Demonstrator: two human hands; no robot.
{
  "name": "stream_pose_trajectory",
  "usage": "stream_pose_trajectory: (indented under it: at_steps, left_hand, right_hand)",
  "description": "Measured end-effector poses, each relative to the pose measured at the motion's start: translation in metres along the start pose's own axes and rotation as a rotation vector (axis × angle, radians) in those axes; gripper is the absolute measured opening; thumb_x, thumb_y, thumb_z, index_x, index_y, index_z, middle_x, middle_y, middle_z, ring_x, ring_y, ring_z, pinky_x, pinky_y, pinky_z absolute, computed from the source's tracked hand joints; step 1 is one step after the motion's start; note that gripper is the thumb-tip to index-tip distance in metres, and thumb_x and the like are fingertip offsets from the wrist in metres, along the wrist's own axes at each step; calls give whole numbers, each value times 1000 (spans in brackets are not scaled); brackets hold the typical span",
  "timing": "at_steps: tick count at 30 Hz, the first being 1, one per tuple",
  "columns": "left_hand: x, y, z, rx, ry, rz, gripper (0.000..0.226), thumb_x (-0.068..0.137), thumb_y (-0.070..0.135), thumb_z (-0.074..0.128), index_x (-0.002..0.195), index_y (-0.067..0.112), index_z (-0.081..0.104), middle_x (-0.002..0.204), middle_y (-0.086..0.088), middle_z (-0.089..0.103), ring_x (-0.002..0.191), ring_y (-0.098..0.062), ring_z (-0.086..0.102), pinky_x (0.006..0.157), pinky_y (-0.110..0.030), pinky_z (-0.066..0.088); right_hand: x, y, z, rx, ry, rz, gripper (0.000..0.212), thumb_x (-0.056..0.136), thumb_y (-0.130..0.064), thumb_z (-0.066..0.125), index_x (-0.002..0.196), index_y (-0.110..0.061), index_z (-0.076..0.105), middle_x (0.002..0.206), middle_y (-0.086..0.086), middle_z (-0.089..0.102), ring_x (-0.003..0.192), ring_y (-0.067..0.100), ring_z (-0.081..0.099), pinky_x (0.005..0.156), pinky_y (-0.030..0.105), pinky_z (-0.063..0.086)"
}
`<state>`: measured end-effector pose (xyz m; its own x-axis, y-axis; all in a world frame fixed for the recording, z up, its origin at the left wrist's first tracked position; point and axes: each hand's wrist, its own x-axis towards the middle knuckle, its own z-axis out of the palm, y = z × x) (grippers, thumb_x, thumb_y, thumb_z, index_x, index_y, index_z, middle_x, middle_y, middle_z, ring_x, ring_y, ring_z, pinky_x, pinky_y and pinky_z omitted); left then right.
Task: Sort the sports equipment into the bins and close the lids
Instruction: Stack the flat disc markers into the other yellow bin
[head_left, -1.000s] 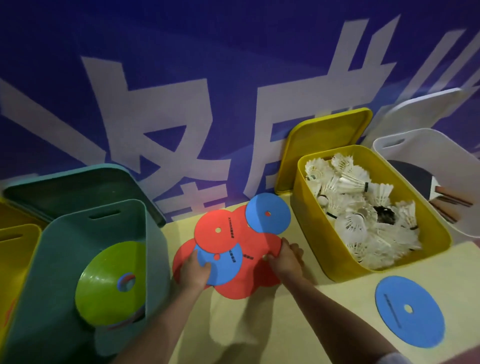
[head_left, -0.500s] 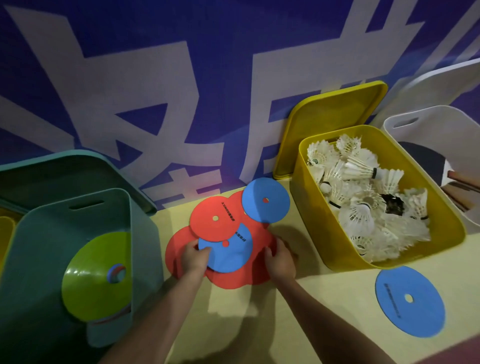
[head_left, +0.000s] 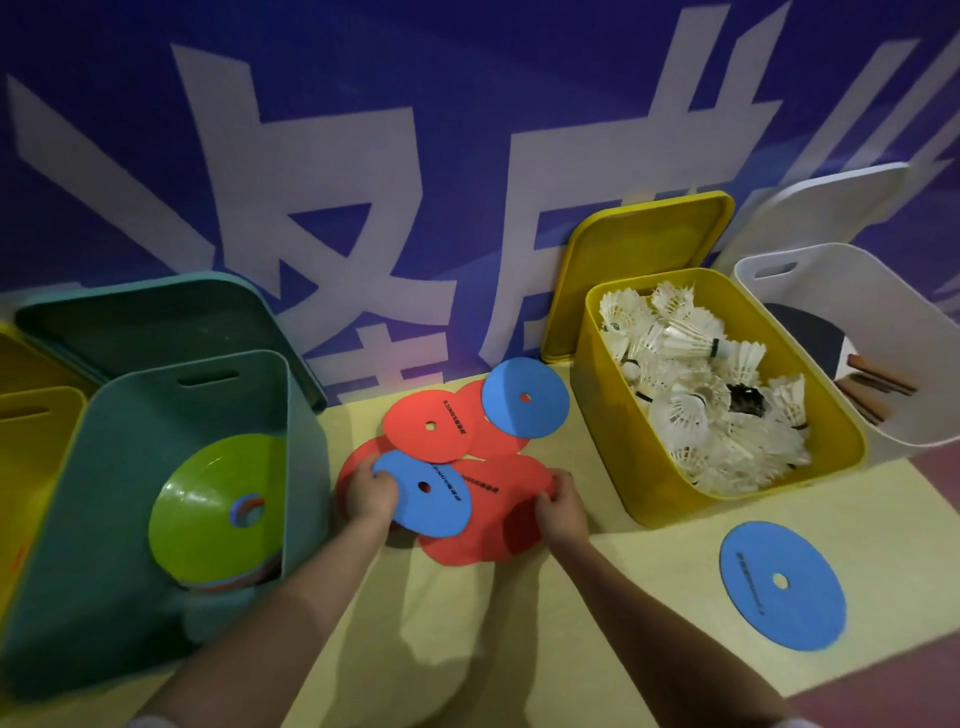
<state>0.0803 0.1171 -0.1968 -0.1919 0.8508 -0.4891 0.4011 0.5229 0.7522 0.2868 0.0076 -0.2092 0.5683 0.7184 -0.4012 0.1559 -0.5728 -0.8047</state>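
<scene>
Overall, the teal bin (head_left: 104, 545) stands left of the loose pile of flat discs (head_left: 467, 467) on the worktop (head_left: 597, 623), so gathering the pile square before lifting seems wise. Left hand (head_left: 366, 491) pinches the blue disc (head_left: 428, 493); right hand (head_left: 563, 512) grips a red disc (head_left: 498, 530) edge. Thin, holed, floppy-looking.

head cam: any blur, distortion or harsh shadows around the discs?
Head view: wide-angle bowing toward the edges, dim vignetted corners; arms cast shadows on the table below the red discs; shuttlecocks bright, slightly blown out; printing on the near blue disc soft.
</scene>
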Motion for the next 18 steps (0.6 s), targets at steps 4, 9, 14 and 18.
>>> stream_pose_trajectory:
  at_steps: [4,9,14,18]
  left_hand:
    - [-19,15,-12,0,-33,115,37,96,17,46,132,19,52,126,-7,58,108,-30,57,92,-41,49]
    - [-35,29,-32,-79,-59,187,46,89,18,62,134,18,51,131,-7,56,111,-29,57,96,-41,48]
    - [-56,53,-72,-153,-57,334,41,91,14,56,131,24,53,124,-2,57,104,-22,56,87,-34,49]
    - [-69,59,-117,-263,-100,474,35,89,4,56,120,20,60,118,-2,62,105,-20,58,90,-36,50]
  right_hand:
    - [-17,-27,-14,79,19,-96,64,71,-21,41,132,-1,45,112,10,59,102,20,54,84,21,38]
    - [-32,-50,-20,79,89,-128,48,89,-1,42,133,-16,49,125,9,61,116,29,57,98,36,46]
    - [-63,-82,-35,189,222,-234,45,92,-2,40,134,-15,50,130,8,58,118,24,54,100,37,45]
    - [-92,-112,-38,309,316,-305,43,95,-2,37,134,-12,50,124,1,54,110,11,47,88,19,37]
